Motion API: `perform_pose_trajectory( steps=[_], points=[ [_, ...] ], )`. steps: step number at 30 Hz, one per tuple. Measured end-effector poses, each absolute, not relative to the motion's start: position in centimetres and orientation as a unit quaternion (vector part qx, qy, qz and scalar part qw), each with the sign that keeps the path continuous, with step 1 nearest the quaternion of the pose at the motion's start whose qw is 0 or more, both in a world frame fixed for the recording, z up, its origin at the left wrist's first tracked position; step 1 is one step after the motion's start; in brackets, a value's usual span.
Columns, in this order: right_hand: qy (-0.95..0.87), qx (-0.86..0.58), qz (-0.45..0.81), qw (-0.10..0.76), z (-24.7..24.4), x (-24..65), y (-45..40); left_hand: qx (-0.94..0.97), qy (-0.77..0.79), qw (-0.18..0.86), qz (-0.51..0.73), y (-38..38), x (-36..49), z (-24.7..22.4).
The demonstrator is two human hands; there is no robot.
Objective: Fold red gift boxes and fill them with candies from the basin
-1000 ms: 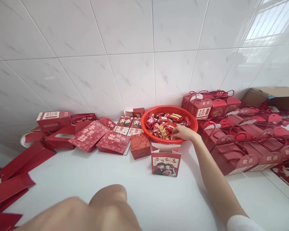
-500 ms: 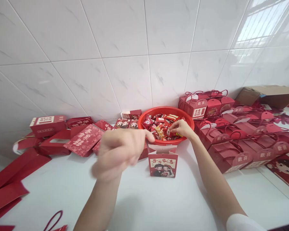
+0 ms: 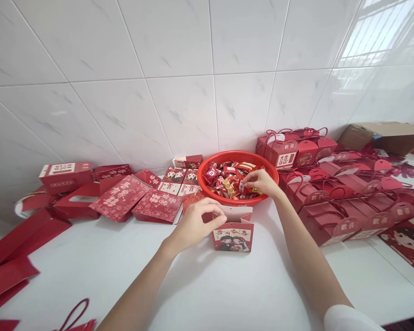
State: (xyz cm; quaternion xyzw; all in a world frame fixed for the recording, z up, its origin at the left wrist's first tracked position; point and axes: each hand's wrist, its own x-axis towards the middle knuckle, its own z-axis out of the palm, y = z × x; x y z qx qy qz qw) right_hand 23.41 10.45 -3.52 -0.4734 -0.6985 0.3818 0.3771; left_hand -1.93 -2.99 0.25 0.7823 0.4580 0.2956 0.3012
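Observation:
An upright red paper gift box point(image 3: 233, 237) with a cartoon couple on its front stands on the table, its top open. My left hand point(image 3: 200, 221) is at its upper left edge, thumb in front and curled fingers behind, gripping the rim. Behind the box sits a red plastic basket point(image 3: 202, 177) of wrapped candies point(image 3: 229, 186). My right hand point(image 3: 262, 182) reaches into the basket's right side, thumb and fingertips pinched on a small red wrapped candy point(image 3: 241, 185). The fingertips partly cover that candy.
Filled-looking red boxes with cord handles point(image 3: 345, 220) stand in rows at the right, before an open cardboard carton point(image 3: 393, 138). Flat and folded red boxes point(image 3: 120, 197) lie at the left along the tiled wall point(image 3: 179, 105). A cord loop point(image 3: 76, 312) shows at the front left.
My left hand, blurred and raised before, has come to the left rim of the gift box, its fingers uncurling around it. My right hand stays in the basket at the same candy.

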Motion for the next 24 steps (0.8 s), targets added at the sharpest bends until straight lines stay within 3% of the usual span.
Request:
perform_pose_trajectory(
  steps=[4,15,24],
  points=[
    [-0.689,-0.454,0.396,0.403,-3.3,23.6,10.1,0.804,0.422,0.332,0.255,-4.1,-2.0,1.2],
    [-0.659,-0.395,0.417,0.485,-2.1,23.2,9.5,0.864,0.364,0.297,0.183,-5.6,-1.4,1.4],
    [-0.675,-0.398,0.428,0.449,-0.3,23.2,8.2,0.839,0.418,0.265,0.227,-5.5,-0.6,1.3]
  ],
)
